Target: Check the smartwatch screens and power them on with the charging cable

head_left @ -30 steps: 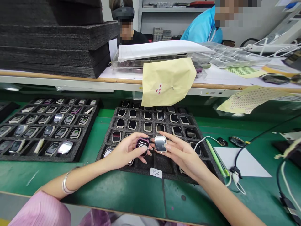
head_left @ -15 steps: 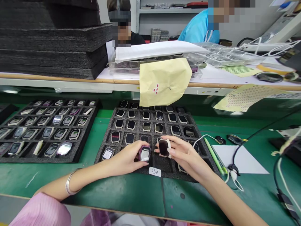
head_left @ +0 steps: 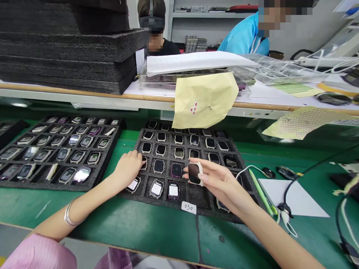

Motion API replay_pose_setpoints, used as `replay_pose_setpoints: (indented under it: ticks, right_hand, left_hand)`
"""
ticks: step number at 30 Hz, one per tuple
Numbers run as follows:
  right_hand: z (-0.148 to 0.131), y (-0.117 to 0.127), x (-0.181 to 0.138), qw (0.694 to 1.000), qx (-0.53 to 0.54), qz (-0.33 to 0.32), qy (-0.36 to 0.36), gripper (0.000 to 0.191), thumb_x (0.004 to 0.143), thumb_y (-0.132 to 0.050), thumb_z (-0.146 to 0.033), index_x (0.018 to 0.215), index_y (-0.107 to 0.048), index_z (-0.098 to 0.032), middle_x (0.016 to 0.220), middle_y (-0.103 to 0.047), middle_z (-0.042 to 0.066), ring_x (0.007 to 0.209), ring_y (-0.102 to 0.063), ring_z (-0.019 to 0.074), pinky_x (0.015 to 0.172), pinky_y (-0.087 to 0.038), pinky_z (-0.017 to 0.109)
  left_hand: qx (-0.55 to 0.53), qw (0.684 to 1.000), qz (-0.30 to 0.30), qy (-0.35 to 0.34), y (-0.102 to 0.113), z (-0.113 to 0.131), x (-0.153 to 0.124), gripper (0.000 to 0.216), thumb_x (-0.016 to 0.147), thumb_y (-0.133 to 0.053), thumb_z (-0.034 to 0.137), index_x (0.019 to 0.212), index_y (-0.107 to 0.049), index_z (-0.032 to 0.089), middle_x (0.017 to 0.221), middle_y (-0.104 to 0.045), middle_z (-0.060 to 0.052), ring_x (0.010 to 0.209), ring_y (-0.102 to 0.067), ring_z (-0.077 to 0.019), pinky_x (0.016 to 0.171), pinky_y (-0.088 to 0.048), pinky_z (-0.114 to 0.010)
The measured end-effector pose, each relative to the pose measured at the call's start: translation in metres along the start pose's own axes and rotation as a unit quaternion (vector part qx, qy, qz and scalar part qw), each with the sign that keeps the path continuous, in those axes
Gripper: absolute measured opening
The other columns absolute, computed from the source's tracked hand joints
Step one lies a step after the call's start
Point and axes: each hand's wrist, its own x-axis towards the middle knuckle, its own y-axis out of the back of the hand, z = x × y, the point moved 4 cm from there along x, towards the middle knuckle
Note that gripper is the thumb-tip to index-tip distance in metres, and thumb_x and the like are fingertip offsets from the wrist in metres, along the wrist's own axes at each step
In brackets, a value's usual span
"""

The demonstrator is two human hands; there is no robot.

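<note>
My right hand (head_left: 221, 183) holds a pale-framed smartwatch body (head_left: 194, 173) between thumb and fingers, its dark screen facing up, above the black foam tray (head_left: 165, 203). At the tray's left side, my left hand (head_left: 128, 169) has its fingers curled onto the edge of another watch (head_left: 144, 163), which they partly cover. Along the front row lie a purple watch (head_left: 173, 189) and a pale watch (head_left: 156, 188), both with lit white screens. A further lit watch (head_left: 133, 184) sits just below my left hand. Beneath the held watch is a bare compartment (head_left: 198, 197).
A second foam tray (head_left: 95, 179) of watches lies to the left. Right of the near tray are a green pen (head_left: 259, 190), white paper (head_left: 297, 198) and cables (head_left: 286, 215). A shelf edge (head_left: 151, 98) with a hanging yellow sheet (head_left: 206, 101) crosses behind. Two people are beyond.
My left hand has let go of the purple watch, now in a front-row compartment, and moved left to another watch. My right hand still holds its watch. The view has shifted slightly.
</note>
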Motion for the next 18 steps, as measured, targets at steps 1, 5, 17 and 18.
replay_pose_setpoints:
  ticks: [1,5,17,18]
  right_hand:
    - [-0.001,-0.002,0.002,1.000,0.002,-0.001,0.005,0.038,0.082,-0.069,-0.032,0.118,-0.063,-0.024,0.109,-0.069,0.009,0.103,-0.064,0.0283,0.100,-0.041,0.047]
    - [-0.005,-0.013,0.010,0.999,-0.020,-0.002,0.034,0.031,0.080,-0.071,-0.030,0.111,-0.067,-0.023,0.103,-0.071,0.008,0.100,-0.065,0.0280,0.094,-0.047,0.045]
    - [-0.007,-0.019,0.014,0.998,0.023,-0.037,0.041,0.032,0.083,-0.069,-0.030,0.114,-0.065,-0.023,0.108,-0.070,0.010,0.103,-0.064,0.0291,0.097,-0.045,0.049]
    - [-0.006,-0.018,0.014,0.998,0.028,-0.033,0.035,0.033,0.083,-0.069,-0.031,0.115,-0.064,-0.023,0.108,-0.069,0.009,0.103,-0.064,0.0290,0.097,-0.045,0.048]
  left_hand:
    - [-0.007,1.000,0.004,0.012,-0.003,-0.004,0.002,0.024,0.092,-0.041,0.021,0.087,-0.059,0.007,0.088,-0.058,-0.020,0.088,-0.056,-0.0341,0.077,-0.043,-0.045]
    - [-0.075,0.997,0.020,0.025,-0.012,-0.012,0.006,0.017,0.090,-0.044,0.018,0.092,-0.057,0.009,0.091,-0.058,-0.018,0.090,-0.057,-0.0325,0.076,-0.043,-0.042]
    - [-0.532,0.846,-0.004,-0.013,0.016,-0.003,0.012,0.035,0.086,-0.052,0.044,0.096,-0.061,0.012,0.094,-0.065,-0.010,0.083,-0.064,-0.0208,0.078,-0.050,-0.036]
    - [-0.609,0.793,-0.014,-0.008,0.023,0.005,0.012,0.036,0.085,-0.055,0.043,0.102,-0.060,0.012,0.090,-0.066,-0.009,0.080,-0.064,-0.0206,0.078,-0.051,-0.037]
